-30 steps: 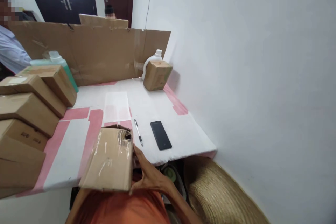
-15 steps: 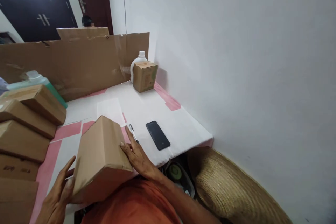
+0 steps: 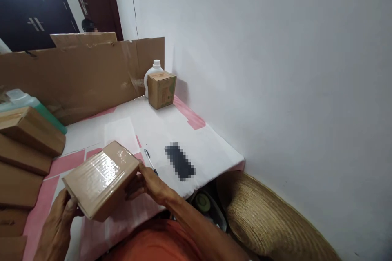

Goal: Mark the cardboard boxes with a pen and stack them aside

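A brown cardboard box (image 3: pixel 101 175), with glossy clear tape across its upper face, is tilted between my two hands above the near part of the table. My left hand (image 3: pixel 59 216) grips its lower left corner, thumb on the edge and other fingers partly hidden beneath. At the right end, my right hand (image 3: pixel 150 181) holds the box with its fingers curled under the side. A pen (image 3: pixel 150 162) lies on the table just beyond my right hand. To the right of the pen lies a dark phone (image 3: pixel 180 162), blurred by pixelation.
Several cardboard boxes (image 3: pixel 23 171) are stacked at the left, before a green liquid jug (image 3: pixel 45 110). A small box (image 3: pixel 161 91) and a white bottle (image 3: pixel 156 64) stand at the back. A cardboard panel (image 3: pixel 76 75) borders the table; a woven basket (image 3: pixel 260 212) sits below right. Someone's head shows behind.
The box has been turned in my hands, so its taped face now points up. My right hand has shifted from its side to under its right end. The view has swung slightly right.
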{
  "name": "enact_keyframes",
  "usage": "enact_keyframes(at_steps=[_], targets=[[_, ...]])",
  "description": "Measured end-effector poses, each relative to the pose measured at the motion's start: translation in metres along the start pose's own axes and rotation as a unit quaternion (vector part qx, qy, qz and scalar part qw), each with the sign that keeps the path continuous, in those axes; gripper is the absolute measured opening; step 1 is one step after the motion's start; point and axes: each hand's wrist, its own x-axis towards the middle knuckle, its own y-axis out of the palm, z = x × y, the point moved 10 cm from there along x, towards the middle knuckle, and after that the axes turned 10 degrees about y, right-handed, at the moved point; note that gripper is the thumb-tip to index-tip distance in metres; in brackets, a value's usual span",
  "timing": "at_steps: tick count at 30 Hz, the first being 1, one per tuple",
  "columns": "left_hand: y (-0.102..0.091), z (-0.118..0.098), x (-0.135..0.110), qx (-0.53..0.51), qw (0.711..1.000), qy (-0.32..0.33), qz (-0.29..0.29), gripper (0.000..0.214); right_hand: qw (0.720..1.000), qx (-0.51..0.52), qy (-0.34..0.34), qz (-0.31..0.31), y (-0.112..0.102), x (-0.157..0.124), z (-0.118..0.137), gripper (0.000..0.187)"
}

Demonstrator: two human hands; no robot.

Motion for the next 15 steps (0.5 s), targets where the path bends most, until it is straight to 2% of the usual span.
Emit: enact_keyframes(at_steps=[3,5,8,11,13,15], targets=[[0.028,-0.043,0.037,0.002,0.999,0.052,0.014,0.069,0.997,0.003,-0.058,-0.042,-0.029,-0.003,0.036,0.108],[0.067,-0.077,0.068,-0.018,0.994,0.093,0.050,0.076,0.991,0.013,-0.108,-0.083,-0.062,-0.008,0.068,0.101],[0.149,-0.111,0.118,-0.107,0.982,0.100,0.116,0.085,0.968,0.032,-0.161,-0.189,-0.132,-0.018,0.118,0.087],[0.240,-0.135,0.170,-0.179,0.963,0.118,0.166,0.088,0.942,0.033,-0.171,-0.288,-0.205,-0.022,0.166,0.079],[0.292,-0.146,0.203,-0.201,0.954,0.131,0.180,0.081,0.931,0.027,-0.175,-0.320,-0.244,-0.018,0.199,0.078],[0.335,-0.153,0.234,-0.218,0.947,0.139,0.193,0.068,0.924,0.025,-0.184,-0.334,-0.276,-0.011,0.229,0.080]])
